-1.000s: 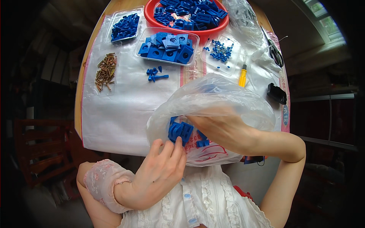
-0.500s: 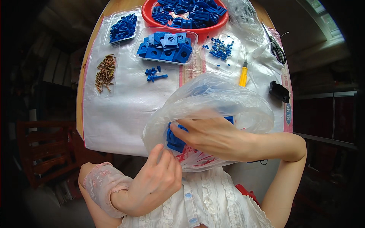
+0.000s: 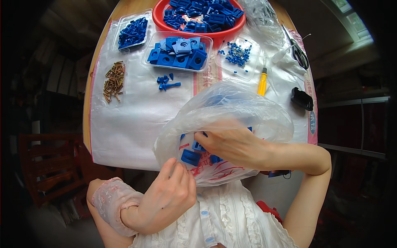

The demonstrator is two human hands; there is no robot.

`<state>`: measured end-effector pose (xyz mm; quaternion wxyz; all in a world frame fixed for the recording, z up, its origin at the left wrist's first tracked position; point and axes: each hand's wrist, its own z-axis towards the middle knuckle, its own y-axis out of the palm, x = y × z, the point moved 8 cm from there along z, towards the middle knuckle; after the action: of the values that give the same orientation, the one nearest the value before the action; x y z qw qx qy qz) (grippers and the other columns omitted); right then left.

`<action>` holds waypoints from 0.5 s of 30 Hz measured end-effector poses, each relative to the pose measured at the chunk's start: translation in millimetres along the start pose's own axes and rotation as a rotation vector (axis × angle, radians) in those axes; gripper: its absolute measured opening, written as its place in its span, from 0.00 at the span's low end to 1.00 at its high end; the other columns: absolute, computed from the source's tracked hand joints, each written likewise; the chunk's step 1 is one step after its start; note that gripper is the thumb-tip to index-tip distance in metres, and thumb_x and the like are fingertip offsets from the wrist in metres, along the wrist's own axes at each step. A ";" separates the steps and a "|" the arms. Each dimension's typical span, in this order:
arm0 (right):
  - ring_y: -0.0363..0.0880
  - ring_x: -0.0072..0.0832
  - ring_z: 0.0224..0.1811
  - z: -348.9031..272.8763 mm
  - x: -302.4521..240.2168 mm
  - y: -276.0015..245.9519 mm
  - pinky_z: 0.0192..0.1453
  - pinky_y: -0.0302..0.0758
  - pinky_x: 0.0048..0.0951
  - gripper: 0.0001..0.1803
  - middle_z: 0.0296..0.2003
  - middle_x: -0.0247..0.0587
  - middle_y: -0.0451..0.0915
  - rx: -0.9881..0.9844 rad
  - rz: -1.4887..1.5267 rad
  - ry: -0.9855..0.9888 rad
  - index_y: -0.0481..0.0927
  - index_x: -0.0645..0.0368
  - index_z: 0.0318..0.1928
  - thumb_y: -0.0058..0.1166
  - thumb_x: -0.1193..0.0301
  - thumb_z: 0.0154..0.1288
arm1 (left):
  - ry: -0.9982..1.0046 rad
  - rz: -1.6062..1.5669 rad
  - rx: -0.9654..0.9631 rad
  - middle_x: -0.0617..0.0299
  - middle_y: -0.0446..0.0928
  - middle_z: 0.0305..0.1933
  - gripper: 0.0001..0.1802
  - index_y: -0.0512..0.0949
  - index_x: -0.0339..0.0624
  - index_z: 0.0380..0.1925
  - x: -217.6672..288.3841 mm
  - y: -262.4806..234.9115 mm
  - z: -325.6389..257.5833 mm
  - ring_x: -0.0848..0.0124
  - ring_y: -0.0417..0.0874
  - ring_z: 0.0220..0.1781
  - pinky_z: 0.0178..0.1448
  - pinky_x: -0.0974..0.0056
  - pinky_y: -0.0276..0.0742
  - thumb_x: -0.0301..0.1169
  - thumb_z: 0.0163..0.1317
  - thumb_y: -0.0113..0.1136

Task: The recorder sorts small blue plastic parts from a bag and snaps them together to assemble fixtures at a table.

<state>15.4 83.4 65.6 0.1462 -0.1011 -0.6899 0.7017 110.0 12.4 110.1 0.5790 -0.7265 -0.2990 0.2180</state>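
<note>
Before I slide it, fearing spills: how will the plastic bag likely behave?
The bag is probably floppy, being see-through and creased. Gaping open, it may sag if pushed. The loose blue pieces inside would likely shift.

Red print (image 3: pixel 225 173) on translucent plastic bag (image 3: pixel 264 111), pale characters (image 3: pixel 312 119) in blue oval (image 3: pixel 312 129) on white table sheet (image 3: pixel 124 138)

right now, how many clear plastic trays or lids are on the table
4: back-left clear tray, left screw tray, middle tray, flat right tray; the translucent plastic bag may hide others.
</note>
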 end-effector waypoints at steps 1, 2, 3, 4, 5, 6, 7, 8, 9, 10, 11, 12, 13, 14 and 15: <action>0.83 0.27 0.43 -1.2 -0.2 3.5 0.44 0.77 0.28 0.07 0.36 0.33 0.79 -0.005 0.024 0.007 0.78 0.55 0.36 0.62 0.69 0.61 | -0.010 -0.026 -0.044 0.43 0.87 0.48 0.19 0.86 0.25 0.46 0.1 2.3 -0.6 0.56 0.85 0.58 0.74 0.48 0.73 0.26 0.56 0.63; 0.83 0.28 0.44 -3.3 0.0 7.3 0.45 0.77 0.29 0.07 0.37 0.34 0.79 -0.009 0.048 0.014 0.78 0.55 0.36 0.62 0.69 0.61 | -0.004 -0.021 -0.041 0.43 0.87 0.48 0.19 0.86 0.25 0.46 0.2 1.7 -0.5 0.56 0.85 0.58 0.74 0.48 0.73 0.26 0.56 0.63; 0.83 0.28 0.44 -5.5 0.3 9.1 0.45 0.77 0.29 0.07 0.38 0.35 0.80 -0.014 0.073 0.022 0.79 0.56 0.36 0.62 0.69 0.60 | 0.002 -0.017 -0.037 0.43 0.87 0.48 0.19 0.86 0.25 0.46 -0.1 1.0 0.0 0.56 0.85 0.58 0.74 0.48 0.73 0.26 0.56 0.63; 0.83 0.29 0.45 -5.6 -1.2 4.2 0.46 0.78 0.29 0.07 0.39 0.37 0.80 -0.028 0.083 0.001 0.79 0.56 0.36 0.63 0.70 0.60 | 0.000 -0.011 -0.031 0.43 0.87 0.48 0.19 0.86 0.25 0.45 -0.8 0.1 -0.7 0.56 0.85 0.57 0.74 0.48 0.74 0.26 0.56 0.63; 0.83 0.30 0.46 -5.2 -1.1 -8.4 0.46 0.78 0.30 0.08 0.41 0.38 0.80 -0.038 0.086 -0.017 0.79 0.57 0.37 0.63 0.70 0.60 | 0.014 0.002 -0.016 0.44 0.87 0.48 0.19 0.86 0.25 0.45 -0.9 -2.8 -0.3 0.56 0.86 0.57 0.74 0.48 0.74 0.27 0.56 0.64; 0.83 0.31 0.47 -5.9 -1.4 -20.6 0.46 0.78 0.30 0.08 0.42 0.40 0.80 -0.048 0.089 -0.034 0.80 0.58 0.37 0.63 0.70 0.59 | 0.029 0.015 -0.001 0.44 0.87 0.48 0.19 0.86 0.25 0.45 -0.8 -5.7 0.5 0.56 0.86 0.57 0.73 0.48 0.74 0.27 0.56 0.64; 0.83 0.33 0.48 -10.3 -1.4 -29.7 0.47 0.78 0.30 0.09 0.43 0.41 0.80 -0.065 0.147 -0.037 0.80 0.59 0.38 0.64 0.70 0.59 | 0.052 0.034 0.017 0.44 0.87 0.47 0.18 0.86 0.25 0.45 -1.7 -8.9 3.2 0.56 0.86 0.56 0.73 0.48 0.75 0.27 0.55 0.64; 0.83 0.34 0.49 -14.3 -3.5 -36.8 0.47 0.78 0.31 0.10 0.44 0.42 0.80 -0.085 0.214 -0.053 0.81 0.60 0.39 0.64 0.71 0.58 | 0.065 0.046 0.057 0.46 0.86 0.42 0.17 0.86 0.26 0.42 -3.2 -11.2 4.7 0.57 0.85 0.52 0.72 0.50 0.75 0.28 0.55 0.64; 0.83 0.35 0.49 -17.9 -3.0 -45.5 0.48 0.79 0.31 0.11 0.45 0.44 0.80 -0.105 0.279 -0.068 0.81 0.61 0.40 0.65 0.71 0.58 | 0.078 0.058 0.096 0.49 0.84 0.37 0.16 0.86 0.26 0.39 -5.0 -12.3 6.8 0.58 0.84 0.48 0.71 0.51 0.75 0.28 0.55 0.64; 0.84 0.36 0.46 -22.2 0.5 -57.7 0.46 0.81 0.35 0.12 0.43 0.43 0.81 -0.135 0.397 -0.073 0.81 0.64 0.42 0.64 0.72 0.60 | 0.100 0.070 0.136 0.51 0.83 0.32 0.15 0.86 0.27 0.37 -5.9 -13.6 8.5 0.59 0.83 0.45 0.71 0.52 0.75 0.29 0.54 0.64; 0.85 0.36 0.43 -25.7 8.2 -74.1 0.45 0.81 0.36 0.11 0.41 0.43 0.81 -0.165 0.488 -0.050 0.82 0.64 0.43 0.64 0.73 0.62 | 0.100 0.043 0.133 0.49 0.84 0.37 0.16 0.86 0.27 0.41 -7.4 -13.2 9.0 0.58 0.84 0.49 0.71 0.51 0.75 0.28 0.55 0.64; 0.86 0.37 0.41 -24.1 18.1 -87.7 0.44 0.82 0.37 0.10 0.39 0.43 0.82 -0.196 0.587 -0.057 0.82 0.64 0.44 0.64 0.73 0.63 | 0.073 0.010 0.118 0.48 0.85 0.41 0.18 0.85 0.26 0.44 -8.5 -10.1 7.2 0.57 0.85 0.53 0.72 0.50 0.75 0.28 0.56 0.64; 0.86 0.37 0.39 -20.6 28.1 -94.8 0.42 0.82 0.38 0.09 0.38 0.43 0.83 -0.231 0.688 -0.062 0.82 0.64 0.44 0.63 0.74 0.65 | 0.047 -0.025 0.105 0.47 0.86 0.45 0.19 0.85 0.26 0.48 -9.6 -7.0 4.9 0.56 0.86 0.57 0.73 0.49 0.75 0.27 0.57 0.65; 0.87 0.38 0.36 -15.9 48.6 -109.9 0.41 0.82 0.39 0.07 0.35 0.43 0.84 -0.081 0.747 -0.012 0.83 0.64 0.43 0.63 0.75 0.66 | 0.045 -0.023 0.113 0.47 0.86 0.46 0.20 0.84 0.27 0.49 -10.2 -6.7 3.9 0.56 0.86 0.57 0.73 0.49 0.75 0.27 0.58 0.65; 0.87 0.39 0.33 -7.1 72.2 -121.1 0.39 0.82 0.40 0.04 0.32 0.44 0.85 0.067 0.805 0.033 0.83 0.64 0.41 0.62 0.76 0.67 | 0.036 -0.022 0.119 0.47 0.86 0.47 0.20 0.84 0.27 0.50 -11.2 -5.8 1.9 0.56 0.86 0.57 0.73 0.49 0.76 0.27 0.59 0.65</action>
<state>-41.8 115.6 190.5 -0.1262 -0.3695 -0.5694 0.7234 99.6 7.0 115.0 0.6290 -0.6910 -0.2831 0.2160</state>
